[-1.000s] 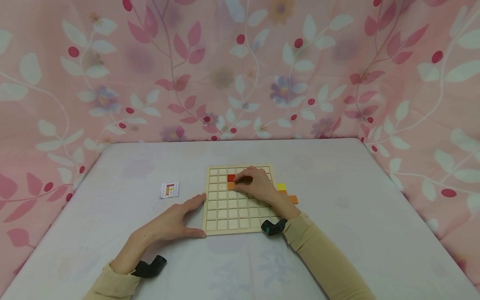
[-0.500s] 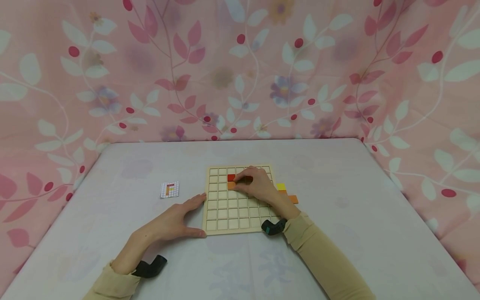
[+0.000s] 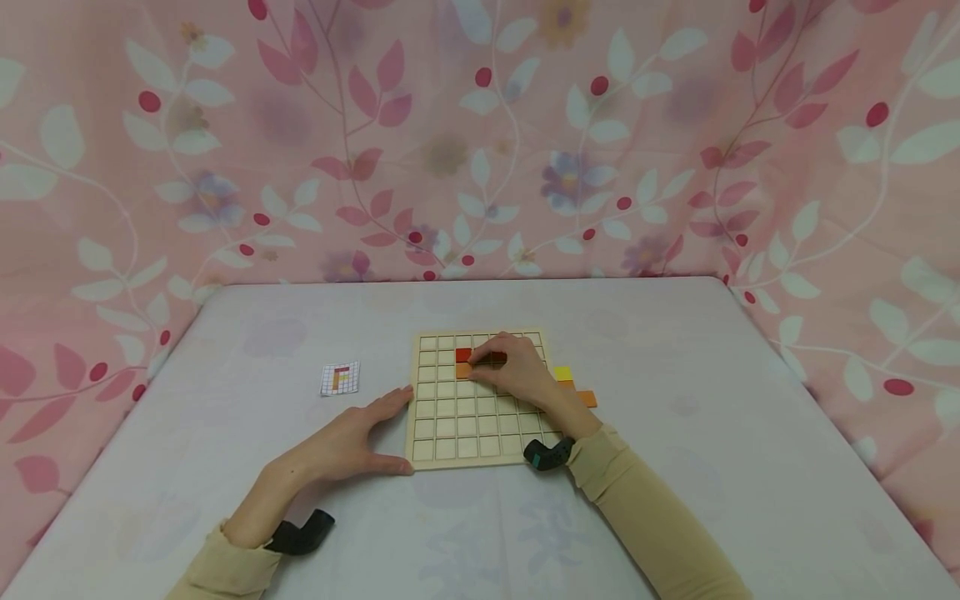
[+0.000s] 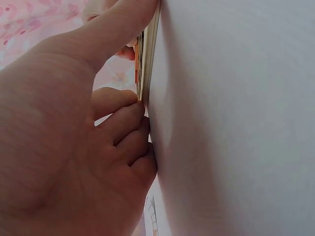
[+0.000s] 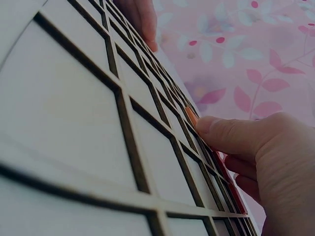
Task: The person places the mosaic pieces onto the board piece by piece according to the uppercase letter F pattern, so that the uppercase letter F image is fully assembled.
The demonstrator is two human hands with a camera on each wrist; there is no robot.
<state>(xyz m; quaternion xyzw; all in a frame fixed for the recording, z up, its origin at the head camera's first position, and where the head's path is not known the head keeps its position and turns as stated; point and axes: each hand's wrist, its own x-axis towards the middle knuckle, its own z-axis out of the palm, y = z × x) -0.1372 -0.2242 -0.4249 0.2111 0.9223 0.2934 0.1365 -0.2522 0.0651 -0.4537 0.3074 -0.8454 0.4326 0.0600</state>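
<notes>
A wooden grid board (image 3: 446,429) lies flat on the table. On its upper part sit a red tile (image 3: 463,355) and, just below it, an orange tile (image 3: 461,372). My right hand (image 3: 522,377) reaches over the board, thumb and index finger pinching at the orange tile's right side; in the right wrist view the thumb tip meets the orange tile (image 5: 191,117), with red tiles (image 5: 237,195) beneath the curled fingers. Thumb and fingers spread, my left hand (image 3: 337,446) rests against the board's left edge, also seen in the left wrist view (image 4: 148,59).
Beside the board's right edge lie a yellow tile (image 3: 562,373) and orange tiles (image 3: 587,399), partly behind the right wrist. A small gridded pattern card (image 3: 341,380) is left of the board. Black wrist cameras (image 3: 303,533) sit on both wrists. A floral cloth (image 3: 450,158) hangs behind the table.
</notes>
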